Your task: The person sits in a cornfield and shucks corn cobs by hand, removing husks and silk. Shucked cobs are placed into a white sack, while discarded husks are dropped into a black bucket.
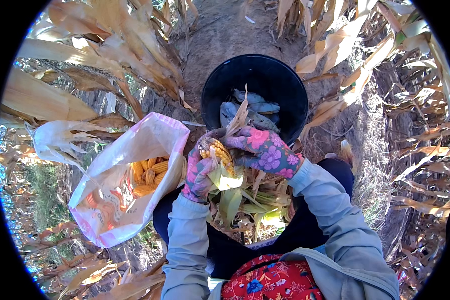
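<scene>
A partly husked ear of corn (220, 153) with a dark, damaged-looking tip lies in my gloved left hand (200, 168), which is closed round it. My right hand (264, 150), in a flowered glove, grips dry husk at the ear's right side; its fingertips are partly hidden. Pale green husk leaves (227, 180) hang below the ear. Just beyond my hands stands a black bucket (300, 90) with several ears in their husks (251, 107) at its bottom. To the left, a woven plastic sack (127, 138) gapes with several bare yellow ears (150, 174) inside.
Loose green and dry husks (262, 206) are heaped between my knees. Dry corn stalks and leaves rise on both sides, and a husked-back pale sheath (60, 140) hangs left of the sack. Bare soil (225, 37) stretches beyond the bucket. A small ear (346, 150) lies near my right knee.
</scene>
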A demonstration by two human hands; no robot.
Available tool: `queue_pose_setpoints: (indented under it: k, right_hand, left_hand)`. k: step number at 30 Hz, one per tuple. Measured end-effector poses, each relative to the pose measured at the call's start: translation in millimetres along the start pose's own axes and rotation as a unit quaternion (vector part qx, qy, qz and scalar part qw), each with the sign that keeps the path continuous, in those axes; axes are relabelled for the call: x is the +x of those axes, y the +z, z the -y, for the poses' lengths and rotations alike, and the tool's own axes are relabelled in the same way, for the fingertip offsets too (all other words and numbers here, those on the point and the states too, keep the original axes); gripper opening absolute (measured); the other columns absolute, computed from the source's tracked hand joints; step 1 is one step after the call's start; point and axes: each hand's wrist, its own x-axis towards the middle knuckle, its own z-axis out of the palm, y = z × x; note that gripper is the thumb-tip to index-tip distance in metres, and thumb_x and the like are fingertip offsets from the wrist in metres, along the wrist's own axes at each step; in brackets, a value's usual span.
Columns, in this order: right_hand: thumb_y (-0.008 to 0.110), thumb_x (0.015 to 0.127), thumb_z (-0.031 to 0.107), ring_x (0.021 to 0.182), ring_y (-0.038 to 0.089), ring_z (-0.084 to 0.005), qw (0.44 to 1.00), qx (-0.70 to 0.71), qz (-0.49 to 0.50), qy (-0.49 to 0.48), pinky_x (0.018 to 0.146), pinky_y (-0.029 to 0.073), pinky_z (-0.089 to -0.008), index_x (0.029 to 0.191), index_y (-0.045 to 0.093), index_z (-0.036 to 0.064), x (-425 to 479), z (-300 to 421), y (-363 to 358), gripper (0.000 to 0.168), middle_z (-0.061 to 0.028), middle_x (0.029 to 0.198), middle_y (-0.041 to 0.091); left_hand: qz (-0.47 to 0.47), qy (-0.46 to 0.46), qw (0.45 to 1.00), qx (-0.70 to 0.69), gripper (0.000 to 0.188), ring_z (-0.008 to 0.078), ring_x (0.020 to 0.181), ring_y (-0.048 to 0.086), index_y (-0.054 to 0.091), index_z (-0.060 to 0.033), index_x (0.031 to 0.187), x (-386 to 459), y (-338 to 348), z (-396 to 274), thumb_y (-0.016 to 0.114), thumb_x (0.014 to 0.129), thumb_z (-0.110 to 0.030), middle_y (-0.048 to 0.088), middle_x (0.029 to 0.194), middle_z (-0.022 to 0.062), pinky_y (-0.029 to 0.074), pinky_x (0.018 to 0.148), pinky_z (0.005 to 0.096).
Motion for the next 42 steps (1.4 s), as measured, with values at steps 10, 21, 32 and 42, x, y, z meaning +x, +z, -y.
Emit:
queue_pose_setpoints:
  k: [10,21,32,42]
  right_hand:
    - [0.062,0.075,0.009,0.086,0.058,-0.0265,0.998,-0.006,-0.054,0.041,0.073,0.048,-0.0331,0.093,0.060,0.008,-3.2,-5.8,11.9,0.018,-0.0088,0.096,0.057]
    - [0.060,0.078,0.011,0.083,0.059,-0.0271,0.995,-0.043,-0.092,-0.007,0.072,0.048,-0.0347,0.094,0.060,0.008,-15.8,-24.1,10.2,0.017,-0.0092,0.086,0.060]
    - [0.066,0.077,0.014,0.088,0.058,-0.0176,0.991,0.076,-0.078,0.073,0.075,0.050,-0.0291,0.109,0.053,0.004,-17.8,-8.4,0.3,0.036,-0.0091,0.097,0.056]
    - [0.062,0.077,0.017,0.085,0.059,-0.0288,0.995,0.012,-0.051,0.089,0.073,0.047,-0.0355,0.099,0.058,0.004,-23.1,-2.8,30.6,0.025,-0.0124,0.092,0.060]
  left_hand:
    - [0.000,-0.039,0.999,-0.027,0.066,0.0238,0.104,0.053,0.044,0.0019,0.120,-4.9,-1.8,-1.6,0.070,0.065,-0.023,0.050,0.118,0.0151,0.045,0.089,0.0358]
    - [0.048,-0.001,0.999,-0.019,0.059,0.0289,0.116,0.045,0.047,0.0066,0.115,-0.9,3.2,-10.5,0.063,0.068,-0.025,0.040,0.129,0.0216,0.037,0.097,0.0379]
    - [-0.017,0.064,0.998,-0.007,0.049,0.0246,0.100,0.055,0.044,0.0061,0.117,4.9,-17.8,2.3,0.055,0.076,-0.018,0.051,0.116,0.0184,0.045,0.088,0.0357]
    - [-0.095,0.093,0.991,-0.014,0.037,0.0210,0.089,0.059,0.045,0.0018,0.115,1.7,-27.2,13.8,0.049,0.080,-0.008,0.055,0.106,0.0148,0.049,0.082,0.0359]
